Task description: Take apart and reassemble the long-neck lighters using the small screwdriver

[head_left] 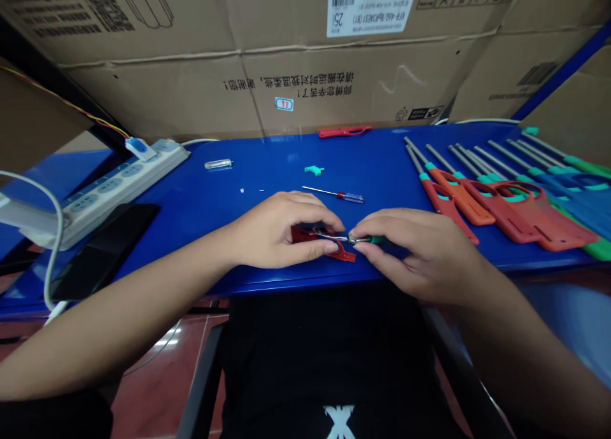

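My left hand (286, 230) is closed in a pinch on thin pale wires (323, 234), over a red lighter casing half (344, 254) by the table's front edge. Opposite it, my right hand (420, 251) pinches a small metal part with a dark green end (365, 239); the fingers hide some of it. The fingertips of both hands nearly meet, and the wires run towards the metal part. Just beyond them lies a screwdriver (351, 197) with a clear and red handle. Farther back are a teal trigger (314, 170) and a clear cylindrical tank (218, 164).
Several long-necked lighters (520, 216) in red, orange, blue and green lie at the right. Another red casing piece (344, 132) rests at the back, before a cardboard wall (191, 95). On the left are a power strip (119, 184) and a black phone (105, 251). Tiny parts (242, 190) lie mid-table.
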### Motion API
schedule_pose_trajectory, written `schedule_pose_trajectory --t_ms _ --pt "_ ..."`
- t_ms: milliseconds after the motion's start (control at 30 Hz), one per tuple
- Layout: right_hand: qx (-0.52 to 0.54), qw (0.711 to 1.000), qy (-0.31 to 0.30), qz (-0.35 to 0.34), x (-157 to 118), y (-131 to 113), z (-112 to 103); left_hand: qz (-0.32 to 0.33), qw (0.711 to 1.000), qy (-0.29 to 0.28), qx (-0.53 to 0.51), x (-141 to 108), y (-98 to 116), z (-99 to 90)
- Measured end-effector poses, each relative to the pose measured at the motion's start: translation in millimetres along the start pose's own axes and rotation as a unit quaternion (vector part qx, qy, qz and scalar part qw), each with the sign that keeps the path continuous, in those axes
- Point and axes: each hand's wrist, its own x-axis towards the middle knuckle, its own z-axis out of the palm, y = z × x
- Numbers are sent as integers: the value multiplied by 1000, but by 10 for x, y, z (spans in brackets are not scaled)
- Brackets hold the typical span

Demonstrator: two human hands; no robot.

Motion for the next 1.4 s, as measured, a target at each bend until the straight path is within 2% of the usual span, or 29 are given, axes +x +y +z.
schedule_pose_trajectory --t_ms 100,267,500,1000,1100,1233,1400 --pt "-6 1000 4 -2 -11 16 -15 -5 999 36 -3 -23 -28 1" --pt "-3 1000 18 -6 -15 19 -8 -22 998 55 -6 -15 -16 32" --pt "-7 1000 19 11 -28 19 -12 -13 999 23 -30 11 -25 33" --pt "3 1000 16 13 -11 46 22 3 994 111 -3 2 16 58" --pt "-5 1000 18 14 -13 51 24 24 991 129 32 3 14 62" --pt "-13 1000 23 8 -5 46 29 71 977 146 135 -15 30 85" --pt "-27 999 26 -2 -2 66 55 73 970 124 197 -43 60 115"
